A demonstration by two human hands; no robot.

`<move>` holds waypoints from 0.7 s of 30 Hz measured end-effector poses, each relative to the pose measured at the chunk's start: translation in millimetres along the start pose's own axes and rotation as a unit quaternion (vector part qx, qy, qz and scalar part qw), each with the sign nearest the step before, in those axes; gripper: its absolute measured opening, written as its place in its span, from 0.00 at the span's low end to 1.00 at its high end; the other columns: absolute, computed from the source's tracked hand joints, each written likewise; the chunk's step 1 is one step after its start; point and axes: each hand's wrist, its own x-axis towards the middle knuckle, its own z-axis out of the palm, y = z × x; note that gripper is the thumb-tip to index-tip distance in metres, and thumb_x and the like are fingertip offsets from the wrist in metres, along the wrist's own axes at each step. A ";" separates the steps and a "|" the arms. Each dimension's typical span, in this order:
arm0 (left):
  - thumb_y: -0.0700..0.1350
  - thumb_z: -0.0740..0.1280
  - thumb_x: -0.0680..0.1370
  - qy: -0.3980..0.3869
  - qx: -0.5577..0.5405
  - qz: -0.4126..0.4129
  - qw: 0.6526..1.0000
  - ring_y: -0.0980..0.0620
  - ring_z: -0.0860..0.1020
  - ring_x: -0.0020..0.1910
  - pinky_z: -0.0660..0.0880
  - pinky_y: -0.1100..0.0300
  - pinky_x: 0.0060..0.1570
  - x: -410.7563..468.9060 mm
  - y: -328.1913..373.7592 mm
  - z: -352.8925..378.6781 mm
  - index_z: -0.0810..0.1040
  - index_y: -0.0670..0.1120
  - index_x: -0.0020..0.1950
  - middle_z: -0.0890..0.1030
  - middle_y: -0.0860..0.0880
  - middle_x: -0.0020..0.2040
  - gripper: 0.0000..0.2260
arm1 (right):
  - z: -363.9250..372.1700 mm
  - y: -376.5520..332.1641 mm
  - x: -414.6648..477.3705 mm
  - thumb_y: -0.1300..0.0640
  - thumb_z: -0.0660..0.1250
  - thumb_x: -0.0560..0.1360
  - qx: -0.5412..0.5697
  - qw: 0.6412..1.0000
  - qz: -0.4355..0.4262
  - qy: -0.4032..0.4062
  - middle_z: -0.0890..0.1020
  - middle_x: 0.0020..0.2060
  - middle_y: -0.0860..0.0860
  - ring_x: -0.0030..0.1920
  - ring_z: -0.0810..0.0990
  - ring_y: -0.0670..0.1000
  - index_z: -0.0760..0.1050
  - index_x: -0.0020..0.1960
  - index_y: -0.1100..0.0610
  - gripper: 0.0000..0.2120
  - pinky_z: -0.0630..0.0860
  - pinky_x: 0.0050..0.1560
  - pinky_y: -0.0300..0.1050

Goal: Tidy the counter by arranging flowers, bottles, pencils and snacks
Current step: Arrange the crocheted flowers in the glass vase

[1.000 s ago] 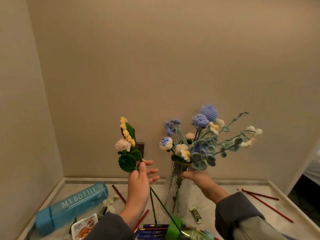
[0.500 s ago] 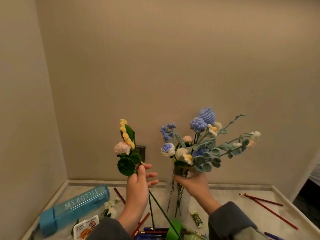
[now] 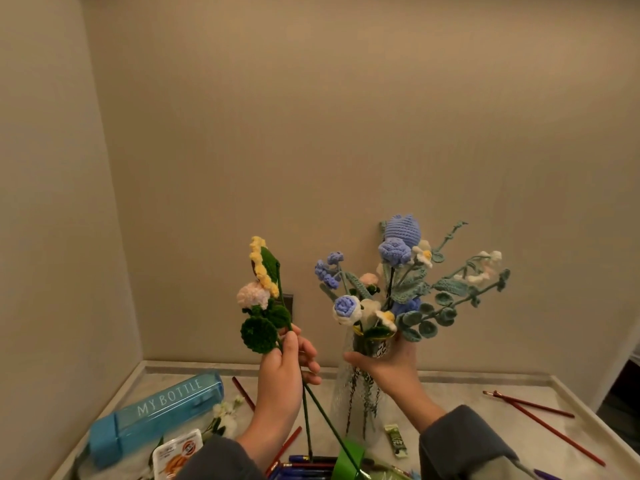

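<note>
**Yarn flowers in both hands**

White letters say "MY BOTTLE" on the blue bottle, which lies on its side at the left of the counter. Just beside it is a white snack pack with an orange picture. Its words are too blurry to read.

The left hand pinches two green stems. On top of them are a yellow sunflower, a pink flower and round green leaves. The right hand curls its fingers round the neck of a clear glass vase. The vase is full of blue and white knitted flowers with pale green leaves.

Red pencils lie on the right of the counter, well apart from the vase.
</note>
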 end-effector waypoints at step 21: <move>0.48 0.52 0.83 -0.023 0.091 0.077 0.993 0.56 0.66 0.32 0.69 0.61 0.34 -25.2 10.4 3.5 0.66 0.60 0.70 0.67 0.45 0.34 0.16 | -56.0 -30.0 -5.4 0.53 0.74 0.70 -0.235 0.916 0.163 -0.281 0.70 0.66 0.57 0.63 0.73 0.55 0.57 0.72 0.60 0.39 0.72 0.54 0.40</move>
